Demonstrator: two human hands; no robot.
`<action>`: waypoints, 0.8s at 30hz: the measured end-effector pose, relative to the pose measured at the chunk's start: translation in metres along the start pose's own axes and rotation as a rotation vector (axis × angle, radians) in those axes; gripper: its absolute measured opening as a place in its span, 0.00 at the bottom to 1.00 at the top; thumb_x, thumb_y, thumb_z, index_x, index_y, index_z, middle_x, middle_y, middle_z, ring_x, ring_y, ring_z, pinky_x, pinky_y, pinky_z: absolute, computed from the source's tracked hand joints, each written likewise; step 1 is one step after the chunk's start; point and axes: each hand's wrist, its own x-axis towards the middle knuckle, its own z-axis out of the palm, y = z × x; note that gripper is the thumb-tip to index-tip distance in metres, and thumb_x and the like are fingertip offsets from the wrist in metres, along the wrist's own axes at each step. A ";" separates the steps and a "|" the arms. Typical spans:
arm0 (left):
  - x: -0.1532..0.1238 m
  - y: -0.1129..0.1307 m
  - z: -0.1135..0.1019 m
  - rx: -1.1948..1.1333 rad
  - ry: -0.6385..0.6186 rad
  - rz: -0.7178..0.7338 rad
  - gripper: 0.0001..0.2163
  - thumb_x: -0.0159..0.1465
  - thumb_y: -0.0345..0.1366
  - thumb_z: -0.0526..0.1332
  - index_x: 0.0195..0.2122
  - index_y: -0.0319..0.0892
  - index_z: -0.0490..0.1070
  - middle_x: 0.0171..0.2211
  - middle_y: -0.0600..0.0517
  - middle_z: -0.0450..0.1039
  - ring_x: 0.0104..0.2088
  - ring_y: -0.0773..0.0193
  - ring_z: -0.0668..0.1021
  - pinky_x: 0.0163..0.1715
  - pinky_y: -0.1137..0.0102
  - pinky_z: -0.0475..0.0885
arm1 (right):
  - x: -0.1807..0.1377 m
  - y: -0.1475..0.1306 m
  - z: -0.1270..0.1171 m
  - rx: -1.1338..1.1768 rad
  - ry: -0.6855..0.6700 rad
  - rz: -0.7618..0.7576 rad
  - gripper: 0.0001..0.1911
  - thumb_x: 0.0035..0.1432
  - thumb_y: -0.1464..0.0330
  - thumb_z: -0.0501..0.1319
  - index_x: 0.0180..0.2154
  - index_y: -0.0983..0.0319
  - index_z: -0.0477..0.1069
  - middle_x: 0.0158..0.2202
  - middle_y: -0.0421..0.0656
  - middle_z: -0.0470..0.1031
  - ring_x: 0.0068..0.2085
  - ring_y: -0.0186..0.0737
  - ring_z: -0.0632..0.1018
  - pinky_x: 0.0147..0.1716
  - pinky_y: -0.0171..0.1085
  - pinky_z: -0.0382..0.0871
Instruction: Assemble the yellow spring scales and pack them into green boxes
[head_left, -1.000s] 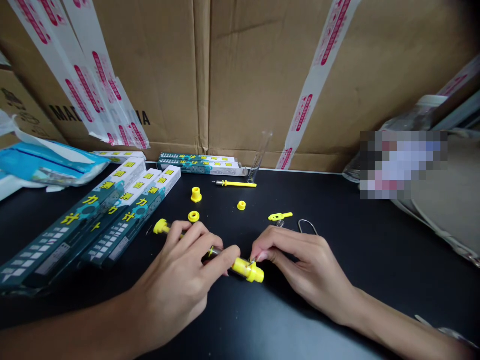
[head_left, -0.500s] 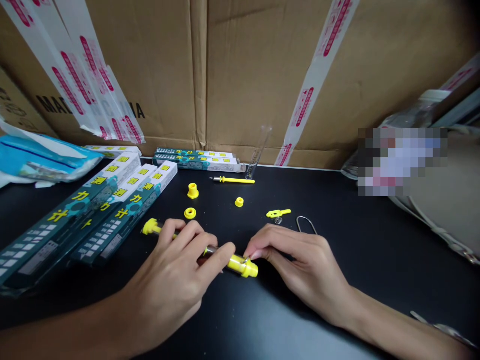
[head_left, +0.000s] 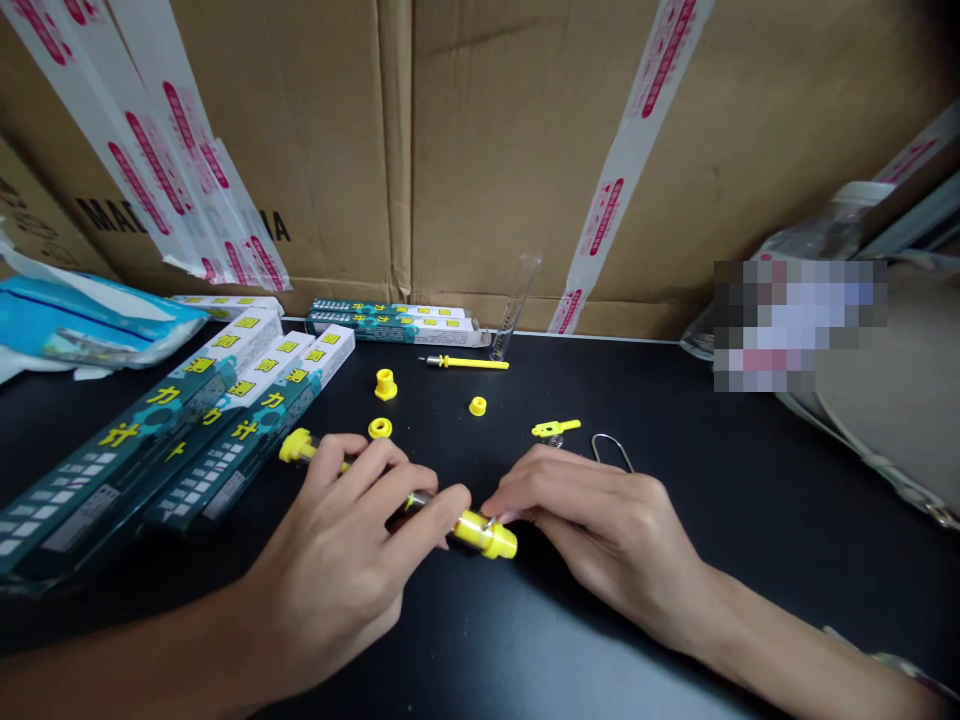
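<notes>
My left hand [head_left: 352, 545] is wrapped round a clear tube with yellow ends [head_left: 480, 532], holding it low over the black table [head_left: 675, 420]. The tube's far yellow cap [head_left: 295, 446] pokes out past my fingers. My right hand [head_left: 600, 525] pinches at the tube's near yellow end, on something small and metallic that I cannot make out. Loose yellow parts lie just beyond: a ring [head_left: 380, 428], a flanged cap [head_left: 385, 384], a small collar [head_left: 478, 406], a hook-shaped piece [head_left: 556, 428] and a thin rod [head_left: 469, 363]. A wire loop [head_left: 611, 447] lies by my right hand.
Several long teal and white boxes [head_left: 187, 420] lie at the left, with more boxes [head_left: 390, 322] at the back. A blue plastic packet [head_left: 90, 325] sits far left. Taped cardboard cartons [head_left: 487, 150] wall off the back. A clear tube [head_left: 514, 305] leans against them. A grey bag [head_left: 885, 400] is at the right.
Both hands and the tube have drifted slightly left and back on the table. The grips look the same.
</notes>
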 end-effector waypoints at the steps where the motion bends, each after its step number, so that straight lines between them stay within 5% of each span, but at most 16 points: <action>1: 0.000 0.000 0.000 -0.013 0.006 -0.005 0.17 0.63 0.18 0.51 0.45 0.42 0.72 0.34 0.51 0.76 0.35 0.57 0.74 0.38 0.59 0.57 | -0.001 0.001 0.000 -0.002 -0.003 -0.011 0.13 0.63 0.83 0.55 0.40 0.64 0.75 0.36 0.43 0.79 0.37 0.36 0.77 0.39 0.36 0.72; 8: 0.002 0.002 -0.004 -0.138 0.062 -0.067 0.14 0.66 0.20 0.51 0.43 0.40 0.72 0.32 0.52 0.76 0.31 0.60 0.73 0.34 0.62 0.57 | 0.001 0.001 -0.001 0.048 -0.012 -0.054 0.15 0.68 0.79 0.53 0.52 0.65 0.70 0.44 0.47 0.78 0.43 0.38 0.76 0.45 0.38 0.71; 12: 0.005 0.004 -0.007 -0.107 0.088 -0.024 0.11 0.69 0.23 0.51 0.45 0.37 0.72 0.30 0.50 0.75 0.29 0.60 0.73 0.31 0.63 0.59 | 0.003 -0.001 -0.004 0.113 -0.035 0.035 0.21 0.72 0.60 0.48 0.59 0.62 0.65 0.46 0.47 0.77 0.47 0.40 0.76 0.47 0.39 0.72; 16: 0.003 0.003 -0.005 -0.053 0.127 -0.008 0.10 0.71 0.27 0.51 0.48 0.35 0.71 0.29 0.50 0.75 0.26 0.61 0.72 0.27 0.64 0.60 | 0.005 -0.004 -0.005 0.137 -0.036 0.016 0.35 0.61 0.45 0.55 0.59 0.61 0.64 0.48 0.48 0.77 0.47 0.43 0.77 0.47 0.39 0.73; 19: 0.003 0.002 -0.004 -0.024 0.147 -0.009 0.10 0.72 0.28 0.50 0.47 0.35 0.70 0.29 0.50 0.76 0.25 0.61 0.73 0.26 0.65 0.61 | 0.007 -0.006 -0.001 0.038 -0.030 -0.011 0.33 0.56 0.56 0.68 0.59 0.61 0.63 0.50 0.48 0.77 0.48 0.44 0.77 0.48 0.39 0.73; 24: 0.005 0.003 -0.007 0.021 0.117 0.012 0.10 0.73 0.29 0.50 0.46 0.34 0.69 0.28 0.50 0.76 0.25 0.61 0.75 0.25 0.64 0.62 | 0.008 -0.007 0.004 0.017 0.073 -0.047 0.22 0.58 0.70 0.69 0.53 0.64 0.70 0.46 0.47 0.79 0.48 0.43 0.76 0.50 0.41 0.72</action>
